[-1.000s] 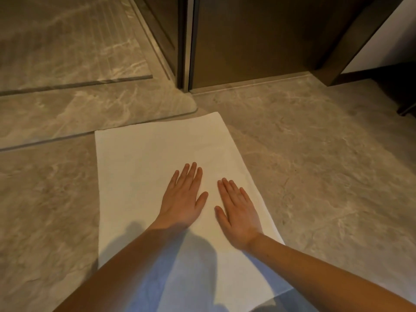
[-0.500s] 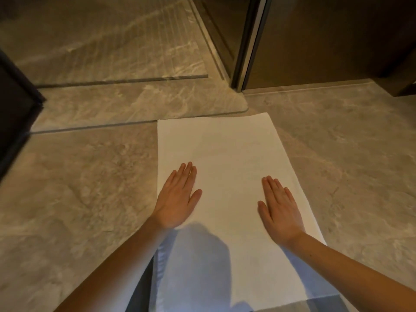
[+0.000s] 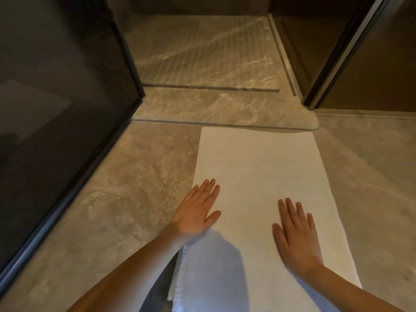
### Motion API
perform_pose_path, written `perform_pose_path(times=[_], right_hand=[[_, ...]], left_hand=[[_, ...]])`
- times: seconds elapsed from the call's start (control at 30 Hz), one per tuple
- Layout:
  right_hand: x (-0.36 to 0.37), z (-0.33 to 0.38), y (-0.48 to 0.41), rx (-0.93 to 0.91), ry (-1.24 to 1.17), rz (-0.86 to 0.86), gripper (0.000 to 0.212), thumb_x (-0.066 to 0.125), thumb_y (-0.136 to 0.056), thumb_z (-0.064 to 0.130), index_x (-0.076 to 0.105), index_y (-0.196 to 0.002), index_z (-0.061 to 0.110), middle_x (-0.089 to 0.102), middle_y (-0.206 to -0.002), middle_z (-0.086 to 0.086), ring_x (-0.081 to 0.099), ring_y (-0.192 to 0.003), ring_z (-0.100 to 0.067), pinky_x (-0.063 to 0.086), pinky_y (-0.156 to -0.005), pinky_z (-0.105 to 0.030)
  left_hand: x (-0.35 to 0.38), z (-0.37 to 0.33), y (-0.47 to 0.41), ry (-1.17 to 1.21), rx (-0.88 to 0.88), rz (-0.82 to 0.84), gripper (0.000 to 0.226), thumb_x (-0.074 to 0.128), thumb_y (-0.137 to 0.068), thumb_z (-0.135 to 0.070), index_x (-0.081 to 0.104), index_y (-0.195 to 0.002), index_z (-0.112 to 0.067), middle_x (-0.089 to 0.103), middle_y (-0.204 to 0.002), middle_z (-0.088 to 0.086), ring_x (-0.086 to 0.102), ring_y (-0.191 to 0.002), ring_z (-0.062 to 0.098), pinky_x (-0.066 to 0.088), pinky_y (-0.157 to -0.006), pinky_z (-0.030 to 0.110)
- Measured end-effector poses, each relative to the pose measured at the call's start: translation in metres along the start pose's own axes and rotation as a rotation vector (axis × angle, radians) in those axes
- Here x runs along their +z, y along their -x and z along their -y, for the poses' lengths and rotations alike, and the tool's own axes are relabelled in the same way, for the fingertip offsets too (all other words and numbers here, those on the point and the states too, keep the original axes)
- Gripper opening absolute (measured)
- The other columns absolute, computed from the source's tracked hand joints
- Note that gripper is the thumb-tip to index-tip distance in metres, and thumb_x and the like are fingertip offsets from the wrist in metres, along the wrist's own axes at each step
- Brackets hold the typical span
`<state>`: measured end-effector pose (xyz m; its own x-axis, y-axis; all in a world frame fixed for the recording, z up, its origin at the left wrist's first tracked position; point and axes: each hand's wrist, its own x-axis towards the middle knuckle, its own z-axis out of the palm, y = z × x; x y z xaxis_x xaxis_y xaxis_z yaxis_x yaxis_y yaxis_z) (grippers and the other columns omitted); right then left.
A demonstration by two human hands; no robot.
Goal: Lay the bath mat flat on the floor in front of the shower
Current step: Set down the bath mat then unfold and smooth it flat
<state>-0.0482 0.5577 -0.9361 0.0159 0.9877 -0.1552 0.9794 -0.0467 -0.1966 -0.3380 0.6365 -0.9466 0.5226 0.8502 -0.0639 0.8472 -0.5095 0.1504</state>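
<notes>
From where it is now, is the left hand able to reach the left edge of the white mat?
Probably yes. The left hand lies flat, palm down, right at the left edge of the bath mat, its outer side over that edge. Only bare floor lies beside it, so nothing blocks it.

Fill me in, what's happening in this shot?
A person is smoothing a white bath mat on the stone floor. The left hand presses palm-down at the mat's left edge, the right hand flat near its right side. The mat's far end meets the shower threshold and looks flat; its near left edge seems slightly bunched.
</notes>
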Motion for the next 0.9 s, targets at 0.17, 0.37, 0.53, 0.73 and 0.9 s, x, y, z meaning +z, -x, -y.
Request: perform_pose_path(times=[0.17,0.37,0.53,0.73,0.9], right_hand=[[0.012,0.062,-0.007,-0.135,0.062,0.063,0.067,-0.012,-0.088,0.053,-0.024,-0.148,0.027,-0.022,-0.159,0.005,-0.027,-0.145,-0.02,-0.009,-0.12,-0.043],[0.021,0.131,-0.016,-0.265,0.111,0.124,0.071,-0.021,-0.084,0.058,-0.03,-0.146,0.024,-0.028,-0.157,-0.001,-0.026,-0.145,-0.03,-0.01,-0.119,-0.049],[0.027,0.179,-0.024,-0.27,0.014,0.134,0.068,0.009,-0.098,0.056,-0.027,-0.145,0.023,-0.023,-0.159,-0.002,-0.023,-0.146,-0.028,-0.011,-0.119,-0.049],[0.019,0.159,-0.044,-0.326,0.034,0.004,0.071,0.001,-0.093,0.055,-0.004,-0.155,0.02,-0.007,-0.162,-0.001,-0.013,-0.148,-0.021,-0.002,-0.121,-0.045],[0.03,0.161,-0.039,-0.284,0.066,0.045,0.073,-0.008,-0.09,0.058,-0.009,-0.153,0.02,-0.009,-0.162,-0.002,-0.015,-0.148,-0.023,-0.005,-0.121,-0.045]], left_hand=[[-0.003,0.053,0.05,0.02,-0.088,-0.014,0.065,0.016,-0.101,-0.054,-0.003,-0.155,-0.022,-0.011,-0.162,-0.003,-0.014,-0.148,0.011,-0.007,-0.119,0.031],[-0.018,0.112,0.096,0.019,-0.175,0.044,0.066,0.012,-0.098,-0.058,-0.013,-0.152,-0.028,-0.019,-0.161,-0.008,-0.022,-0.144,0.004,-0.009,-0.119,0.029],[-0.034,0.128,0.103,-0.045,-0.342,0.06,0.064,0.025,-0.101,-0.042,-0.003,-0.155,-0.02,-0.014,-0.162,0.001,-0.024,-0.143,0.01,-0.018,-0.116,0.029],[-0.02,0.08,0.113,0.083,-0.32,-0.068,0.061,0.023,-0.101,-0.044,0.0,-0.154,-0.024,-0.01,-0.161,-0.003,-0.014,-0.148,0.013,-0.009,-0.119,0.035],[-0.018,0.092,0.122,0.083,-0.351,-0.069,0.061,0.026,-0.101,-0.047,0.002,-0.155,-0.029,-0.008,-0.163,-0.004,-0.015,-0.147,0.007,-0.004,-0.121,0.036]])
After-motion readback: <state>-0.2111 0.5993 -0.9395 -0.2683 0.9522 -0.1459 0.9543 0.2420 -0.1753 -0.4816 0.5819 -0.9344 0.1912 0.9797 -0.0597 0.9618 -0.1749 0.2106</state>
